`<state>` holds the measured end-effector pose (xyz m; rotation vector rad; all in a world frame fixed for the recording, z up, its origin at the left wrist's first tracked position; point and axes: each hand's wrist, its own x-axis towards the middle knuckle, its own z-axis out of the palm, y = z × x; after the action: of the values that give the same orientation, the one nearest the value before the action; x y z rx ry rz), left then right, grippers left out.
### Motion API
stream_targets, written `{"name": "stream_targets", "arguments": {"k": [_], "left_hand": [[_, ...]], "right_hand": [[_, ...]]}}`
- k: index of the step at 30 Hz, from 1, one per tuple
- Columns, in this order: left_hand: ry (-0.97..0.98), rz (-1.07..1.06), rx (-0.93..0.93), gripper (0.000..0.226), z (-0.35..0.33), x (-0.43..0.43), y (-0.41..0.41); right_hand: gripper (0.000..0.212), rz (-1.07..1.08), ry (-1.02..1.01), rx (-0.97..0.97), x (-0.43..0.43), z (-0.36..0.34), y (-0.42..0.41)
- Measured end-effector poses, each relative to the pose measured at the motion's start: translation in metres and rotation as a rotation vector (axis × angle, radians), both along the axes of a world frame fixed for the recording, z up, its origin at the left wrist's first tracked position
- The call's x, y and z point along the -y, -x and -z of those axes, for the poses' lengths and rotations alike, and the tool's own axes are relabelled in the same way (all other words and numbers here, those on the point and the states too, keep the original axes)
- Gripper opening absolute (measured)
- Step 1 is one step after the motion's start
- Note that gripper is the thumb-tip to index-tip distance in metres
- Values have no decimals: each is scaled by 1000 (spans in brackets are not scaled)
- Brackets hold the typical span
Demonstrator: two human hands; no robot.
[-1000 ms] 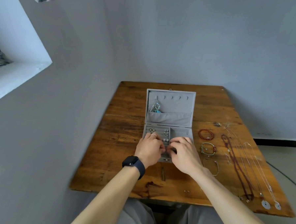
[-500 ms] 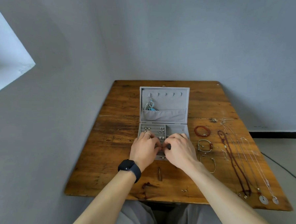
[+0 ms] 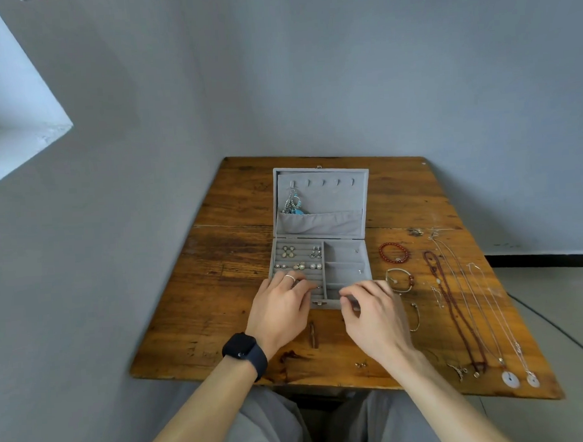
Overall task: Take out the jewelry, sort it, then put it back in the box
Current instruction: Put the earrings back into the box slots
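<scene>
The grey velvet jewelry box (image 3: 329,198) lies open in the middle of the brown wooden worktop (image 3: 234,257). Its lid is laid back, and a silver and turquoise piece (image 3: 292,204) hangs from the lid's leftmost hook. Pairs of small pearl and metal earrings (image 3: 299,266) sit in the padded rolls of the box's left half, while the right compartments look almost bare. The left hand (image 3: 281,309) rests on the near rolls with loosely bent fingers and nothing visibly gripped. The right hand (image 3: 372,314) is at the box's near right corner with fingers curled toward the thumb, and I cannot tell whether it pinches anything. To the right of the box lie a red bead bracelet (image 3: 394,252), a dark red bead necklace (image 3: 455,310) and silver chains with round white pendants (image 3: 510,379). Two tiny loose studs (image 3: 361,364) lie on the near side of the box. The step looks like seating earrings back in the rolls. The next move likely calls for a fine fingertip pinch on the loose studs.
</scene>
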<state>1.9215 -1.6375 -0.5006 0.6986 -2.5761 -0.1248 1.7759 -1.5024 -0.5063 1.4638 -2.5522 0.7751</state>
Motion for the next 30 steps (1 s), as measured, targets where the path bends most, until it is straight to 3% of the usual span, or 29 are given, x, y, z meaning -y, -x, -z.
{"name": "stream_targets", "arguments": {"k": [6,16,30], "left_hand": [[101,42,15,38,12,-16,4],[203,-25,57,34,20,-20,8],[215,25,62,33,21,-16,2]], "right_hand": [[30,-9,-10,-34,-21,17,-4],[39,-64,1,-1,-25,20,-5],[22,-132,86,95,-12,16,-1]]}}
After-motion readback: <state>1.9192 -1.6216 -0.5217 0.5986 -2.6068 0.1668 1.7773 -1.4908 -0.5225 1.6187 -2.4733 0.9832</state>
